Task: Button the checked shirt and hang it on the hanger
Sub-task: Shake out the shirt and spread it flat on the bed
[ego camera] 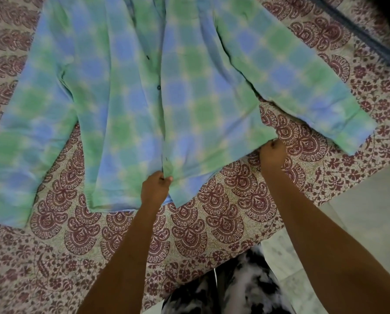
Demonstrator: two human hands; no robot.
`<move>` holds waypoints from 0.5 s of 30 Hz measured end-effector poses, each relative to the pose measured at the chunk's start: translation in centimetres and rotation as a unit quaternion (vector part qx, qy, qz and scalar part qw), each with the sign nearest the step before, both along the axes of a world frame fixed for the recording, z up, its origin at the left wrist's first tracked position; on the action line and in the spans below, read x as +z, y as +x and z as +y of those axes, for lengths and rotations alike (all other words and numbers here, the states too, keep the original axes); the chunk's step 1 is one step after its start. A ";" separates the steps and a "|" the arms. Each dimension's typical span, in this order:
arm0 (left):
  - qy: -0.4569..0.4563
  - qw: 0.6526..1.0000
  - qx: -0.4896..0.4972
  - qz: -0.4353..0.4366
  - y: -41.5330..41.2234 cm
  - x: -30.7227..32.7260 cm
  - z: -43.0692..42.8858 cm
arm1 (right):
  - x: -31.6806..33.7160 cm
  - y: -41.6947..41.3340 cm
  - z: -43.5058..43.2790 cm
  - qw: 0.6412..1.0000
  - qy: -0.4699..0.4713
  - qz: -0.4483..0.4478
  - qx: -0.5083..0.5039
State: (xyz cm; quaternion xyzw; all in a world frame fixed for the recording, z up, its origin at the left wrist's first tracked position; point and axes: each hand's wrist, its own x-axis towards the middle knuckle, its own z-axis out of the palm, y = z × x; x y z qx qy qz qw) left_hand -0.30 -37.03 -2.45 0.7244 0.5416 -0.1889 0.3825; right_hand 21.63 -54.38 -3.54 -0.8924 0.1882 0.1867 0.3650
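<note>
The green and blue checked shirt lies spread flat, front up, on a patterned bedsheet, sleeves out to both sides. Its front is open along the middle, and dark buttons show down the placket. My left hand pinches the bottom hem at the placket. My right hand grips the hem's right corner near the side seam. No hanger is in view.
The bed is covered by a cream sheet with maroon paisley print. A dark blue strip crosses the top right corner. The bed's edge and pale floor lie at the right. My black and white patterned clothing shows at the bottom.
</note>
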 end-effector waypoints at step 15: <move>-0.021 1.000 0.015 -0.012 -0.8 2.2 1.6 | 3.4 -3.0 -2.5 0.970 -0.210 -0.063 0.102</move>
